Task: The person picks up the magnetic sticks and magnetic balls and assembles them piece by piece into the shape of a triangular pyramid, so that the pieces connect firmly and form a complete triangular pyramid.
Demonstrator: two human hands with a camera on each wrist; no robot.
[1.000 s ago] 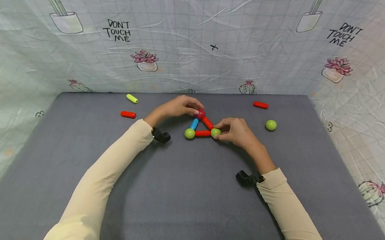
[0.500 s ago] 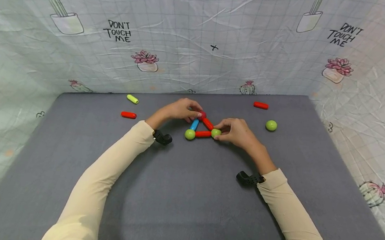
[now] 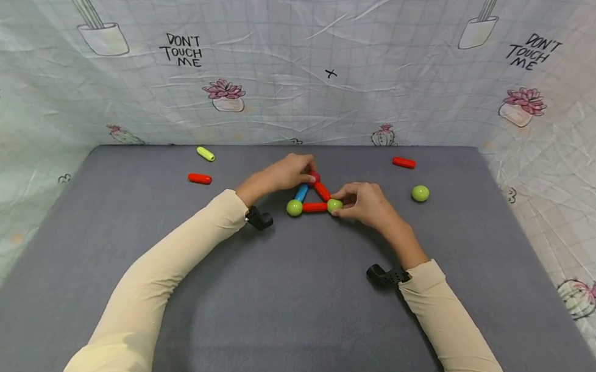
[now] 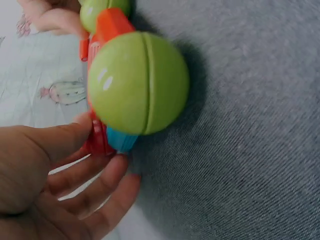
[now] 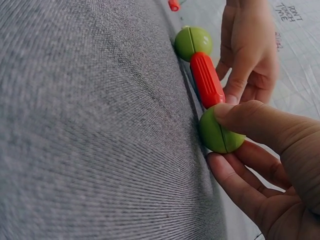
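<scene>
Clearly you had both hands busy with the triangle of balls and bars point(image 3: 322, 191), which sat on the grey table point(image 3: 284, 307) between them, toward its far edge. Your left hand point(image 3: 284, 174) pinched the red ball point(image 3: 314, 177) at the back corner, while your right hand point(image 3: 366, 205) held the first green ball point(image 3: 335, 206) at the right corner in a like pinch. The second green ball point(image 3: 294, 208), at the near left corner, was untouched; a blue bar point(image 3: 301, 193) ran from it toward the red ball, and a red bar point(image 3: 314, 207) joined the two green ones. Judging by the gloss, the pieces were probably light, stiff plastic, smooth enough to slip. Where bar met ball seemed the weak spot, so pinching the balls by their sides looked the surest hold.
</scene>
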